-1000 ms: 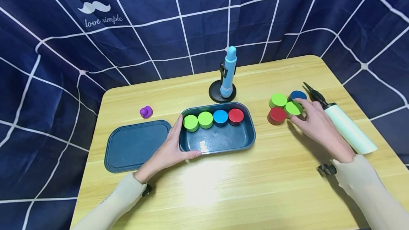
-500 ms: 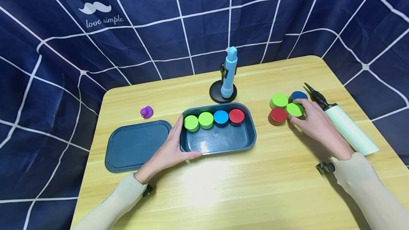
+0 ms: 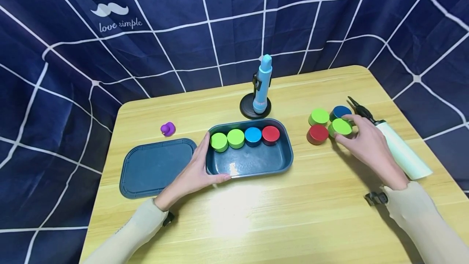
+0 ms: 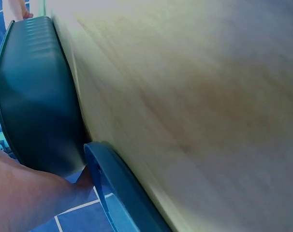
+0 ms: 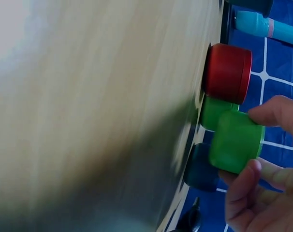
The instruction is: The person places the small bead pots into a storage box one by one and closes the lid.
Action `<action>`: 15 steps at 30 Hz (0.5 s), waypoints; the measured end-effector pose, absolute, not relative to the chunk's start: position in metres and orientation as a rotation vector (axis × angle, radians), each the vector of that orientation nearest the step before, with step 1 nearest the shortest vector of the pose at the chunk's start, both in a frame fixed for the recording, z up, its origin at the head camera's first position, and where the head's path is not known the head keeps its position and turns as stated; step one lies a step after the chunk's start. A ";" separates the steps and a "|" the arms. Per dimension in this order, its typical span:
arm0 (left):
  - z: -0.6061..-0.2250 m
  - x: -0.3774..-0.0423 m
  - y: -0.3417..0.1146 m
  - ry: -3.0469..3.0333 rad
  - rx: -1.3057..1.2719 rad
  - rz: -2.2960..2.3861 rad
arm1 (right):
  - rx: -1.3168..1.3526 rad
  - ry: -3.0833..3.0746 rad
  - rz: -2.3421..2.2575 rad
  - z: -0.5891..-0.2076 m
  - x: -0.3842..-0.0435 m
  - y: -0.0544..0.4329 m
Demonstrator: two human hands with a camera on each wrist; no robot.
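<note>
My left hand (image 3: 199, 170) grips the left end of a dark blue rectangular box (image 3: 253, 164), thumb along the front side and fingers at the back left corner. Inside, along the back wall, stand two green round tubs (image 3: 235, 138), a blue tub (image 3: 253, 136) and a red tub (image 3: 270, 135). At the right, my right hand (image 3: 368, 139) pinches a green round tub (image 5: 236, 142) between thumb and fingers, tilted and seemingly just off the table. Around it stand a red tub (image 3: 317, 134), another green tub (image 3: 318, 116) and a dark blue tub (image 3: 340, 112).
A dark blue lid (image 3: 157, 168) lies left of the box, below a small purple duck (image 3: 168, 128). Behind the box stands a light blue microphone-like object (image 3: 262, 84) on a black base. A pale green hand pump (image 3: 403, 150) lies beside my right forearm.
My right hand has lifted and tilted the green tub slightly, shifting it a little to the right of the red one. The left hand and the box have stayed in place.
</note>
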State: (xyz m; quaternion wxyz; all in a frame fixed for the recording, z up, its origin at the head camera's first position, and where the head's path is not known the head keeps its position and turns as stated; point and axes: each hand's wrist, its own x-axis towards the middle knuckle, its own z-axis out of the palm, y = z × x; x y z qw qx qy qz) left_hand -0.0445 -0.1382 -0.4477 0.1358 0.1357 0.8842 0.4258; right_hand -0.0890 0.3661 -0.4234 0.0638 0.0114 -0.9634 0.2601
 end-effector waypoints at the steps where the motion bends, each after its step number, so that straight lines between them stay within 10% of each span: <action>1: -0.448 -0.045 -0.138 2.562 0.397 1.233 | 0.028 -2.892 0.784 -0.423 -0.088 0.366; 15: -0.445 -0.045 -0.139 2.569 0.418 1.230 | 0.043 -2.747 0.864 -0.417 -0.083 0.360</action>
